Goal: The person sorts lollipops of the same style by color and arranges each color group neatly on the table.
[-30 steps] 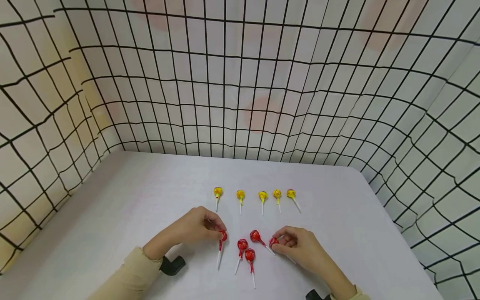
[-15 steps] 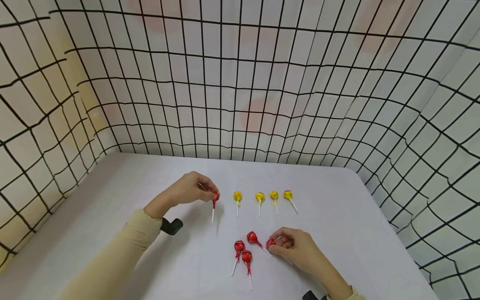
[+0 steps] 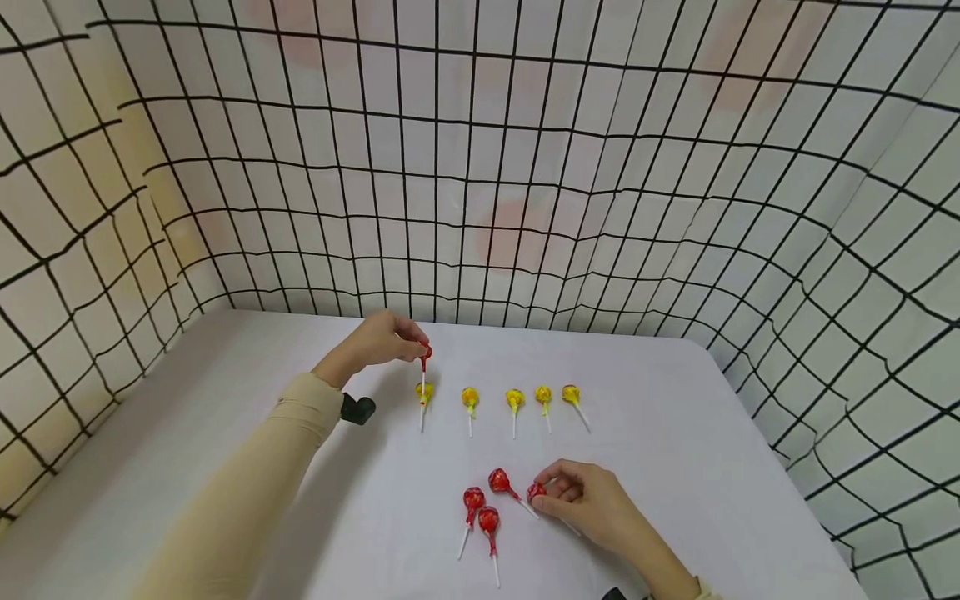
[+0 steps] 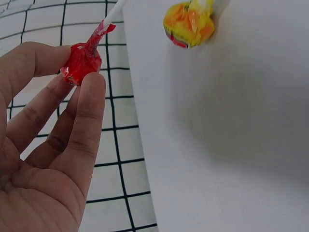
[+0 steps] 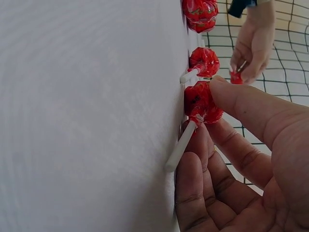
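My left hand (image 3: 381, 338) pinches a red lollipop (image 3: 426, 352) by its wrapped head, held above the table's far part, its stick pointing down over the leftmost yellow lollipop (image 3: 423, 390). In the left wrist view thumb and fingertip press on the red wrapper (image 4: 81, 64). My right hand (image 3: 592, 500) holds another red lollipop (image 3: 536, 492) by its head, low at the table; the right wrist view shows the thumb on that red head (image 5: 198, 100). Left of it lie three red lollipops, one (image 3: 498, 480) angled, two (image 3: 473, 498) close together.
Several yellow lollipops lie in a row across the middle of the white table (image 3: 645, 400), among them one (image 3: 514, 399) near the centre. A black grid net (image 3: 465, 179) stands behind the table and along both sides.
My left hand has carried its red lollipop away from the near red ones, past the leftmost yellow one towards the far edge. My right hand keeps its hold in about the same place.
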Motion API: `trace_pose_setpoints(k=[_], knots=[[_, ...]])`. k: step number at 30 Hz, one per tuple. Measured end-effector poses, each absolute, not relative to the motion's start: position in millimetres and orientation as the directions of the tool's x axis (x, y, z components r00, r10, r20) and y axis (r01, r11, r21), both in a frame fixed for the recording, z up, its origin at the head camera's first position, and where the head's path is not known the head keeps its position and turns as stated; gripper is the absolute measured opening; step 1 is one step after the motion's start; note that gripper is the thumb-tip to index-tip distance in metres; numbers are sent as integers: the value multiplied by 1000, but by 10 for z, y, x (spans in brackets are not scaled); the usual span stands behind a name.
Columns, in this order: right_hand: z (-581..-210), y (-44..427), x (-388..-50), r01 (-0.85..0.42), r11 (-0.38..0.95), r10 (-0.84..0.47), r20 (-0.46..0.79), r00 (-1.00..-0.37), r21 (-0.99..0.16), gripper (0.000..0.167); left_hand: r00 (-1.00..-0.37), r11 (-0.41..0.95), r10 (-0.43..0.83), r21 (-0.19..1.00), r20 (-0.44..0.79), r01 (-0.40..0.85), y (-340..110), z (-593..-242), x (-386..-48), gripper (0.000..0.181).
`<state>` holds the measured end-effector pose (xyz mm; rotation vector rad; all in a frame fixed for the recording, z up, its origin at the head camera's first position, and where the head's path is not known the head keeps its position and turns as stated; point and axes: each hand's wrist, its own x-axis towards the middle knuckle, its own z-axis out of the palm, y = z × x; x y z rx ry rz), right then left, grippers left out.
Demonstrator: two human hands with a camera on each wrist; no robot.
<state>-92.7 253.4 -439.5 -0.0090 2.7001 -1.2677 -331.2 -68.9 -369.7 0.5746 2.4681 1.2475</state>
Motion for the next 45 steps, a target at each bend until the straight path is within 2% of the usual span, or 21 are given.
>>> trace_pose_setpoints(k=[18, 30, 45], knots=[[-4390, 2555, -918, 36, 624, -100, -126, -987, -780, 23, -940, 566, 312, 822, -141, 65, -469, -3947, -3728, 18], [-4394, 2543, -919, 70, 632, -75, -150, -986, -772, 24, -947, 657, 256, 754, -194, 24, -348, -4116, -3760, 23], [-4394, 2519, -926, 112, 636, -41, -178, -983, -764, 25, -952, 658, 228, 753, -204, -4, -329, -4161, -3771, 21]])
